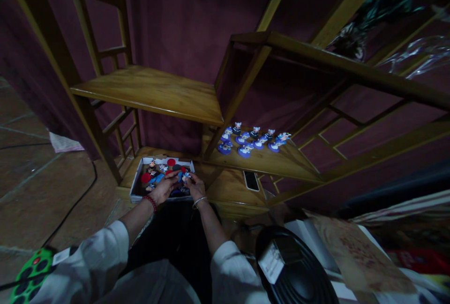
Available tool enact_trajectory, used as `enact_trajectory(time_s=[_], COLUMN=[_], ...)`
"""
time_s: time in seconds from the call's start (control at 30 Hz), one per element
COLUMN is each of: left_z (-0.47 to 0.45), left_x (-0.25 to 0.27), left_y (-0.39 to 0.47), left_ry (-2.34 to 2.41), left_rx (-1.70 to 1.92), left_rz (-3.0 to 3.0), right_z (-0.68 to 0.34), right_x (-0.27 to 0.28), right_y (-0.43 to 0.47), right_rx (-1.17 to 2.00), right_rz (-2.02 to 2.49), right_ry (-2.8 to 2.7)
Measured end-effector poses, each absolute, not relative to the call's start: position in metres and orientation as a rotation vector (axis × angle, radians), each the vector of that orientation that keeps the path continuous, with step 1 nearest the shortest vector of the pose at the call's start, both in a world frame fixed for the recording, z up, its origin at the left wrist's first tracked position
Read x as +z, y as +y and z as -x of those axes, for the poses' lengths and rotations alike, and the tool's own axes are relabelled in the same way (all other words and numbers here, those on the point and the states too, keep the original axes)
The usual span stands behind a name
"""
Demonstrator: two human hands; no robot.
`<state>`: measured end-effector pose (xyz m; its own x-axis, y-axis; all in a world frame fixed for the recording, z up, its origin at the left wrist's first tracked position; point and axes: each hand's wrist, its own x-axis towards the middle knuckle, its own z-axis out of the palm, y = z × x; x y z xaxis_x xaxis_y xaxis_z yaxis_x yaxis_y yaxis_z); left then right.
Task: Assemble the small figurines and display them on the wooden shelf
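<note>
A shallow white box [135,187] on the low shelf holds several small figurines [152,164] and red round discs [145,178]. Over its right side, my right hand [197,188] pinches a small white and blue figurine [186,177] between thumb and fingers. My left hand [164,190] reaches in from the left, its fingers closed together close to that figurine. Something blue shows at the left fingertips, but what they grip is too small and dark to make out. Several figurines on round purple bases [245,150] stand upright in rows on the shelf to the right.
A phone [251,181] lies on the low shelf board right of the box. A wooden shelf [151,89] juts out above the box, with an upright post [242,93] beside it. A black stool [298,266] stands at lower right. A cable [80,196] crosses the floor at left.
</note>
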<state>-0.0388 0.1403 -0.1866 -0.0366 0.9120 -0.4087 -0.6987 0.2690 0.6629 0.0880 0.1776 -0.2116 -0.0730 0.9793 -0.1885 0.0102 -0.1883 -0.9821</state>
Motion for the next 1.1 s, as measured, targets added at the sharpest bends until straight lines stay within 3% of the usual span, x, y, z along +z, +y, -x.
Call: enact_trajectory(time_s=[1.1], left_z=[0.039], left_x=[-0.186], left_y=[0.142], left_ry=[0.844], left_rx=[1.324], left_rz=[-0.234], right_z=[-0.084], right_x=[-0.201], right_y=[0.174], right_rx=[1.417], right_rz=[1.250], right_ry=[-1.003])
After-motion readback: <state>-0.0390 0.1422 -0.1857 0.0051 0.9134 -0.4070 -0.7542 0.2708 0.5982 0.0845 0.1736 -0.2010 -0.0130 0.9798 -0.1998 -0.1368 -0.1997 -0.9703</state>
